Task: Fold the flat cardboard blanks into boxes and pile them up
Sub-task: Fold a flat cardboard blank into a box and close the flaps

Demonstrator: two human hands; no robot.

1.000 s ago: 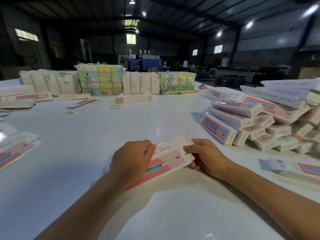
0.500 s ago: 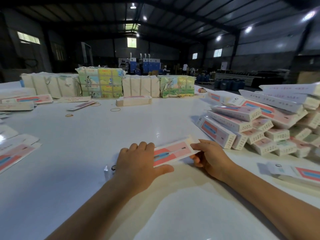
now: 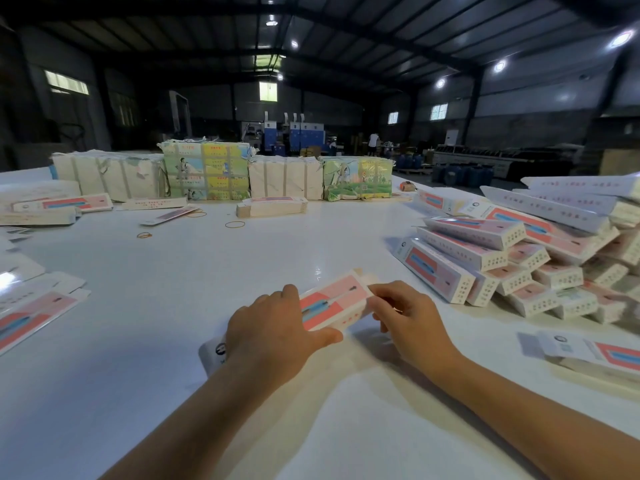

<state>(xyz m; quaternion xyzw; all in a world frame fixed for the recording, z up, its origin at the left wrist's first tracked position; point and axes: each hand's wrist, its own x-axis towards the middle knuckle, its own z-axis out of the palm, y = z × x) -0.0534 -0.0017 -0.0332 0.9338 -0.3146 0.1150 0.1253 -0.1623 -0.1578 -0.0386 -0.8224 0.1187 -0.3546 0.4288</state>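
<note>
Near the table's (image 3: 207, 271) near edge, the left hand (image 3: 273, 327) grasps the pink box blank (image 3: 334, 301) while the right hand (image 3: 408, 317) pinches its far end, seemingly mid-fold, so tucking that end flap should come before adding it to the pile of boxes (image 3: 512, 258) toward the right edge.

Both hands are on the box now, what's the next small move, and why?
Probably tuck the far end flap shut with the right hand: the box already looks opened up, the left hand steadies it, and right fingers pinch that end.
</note>
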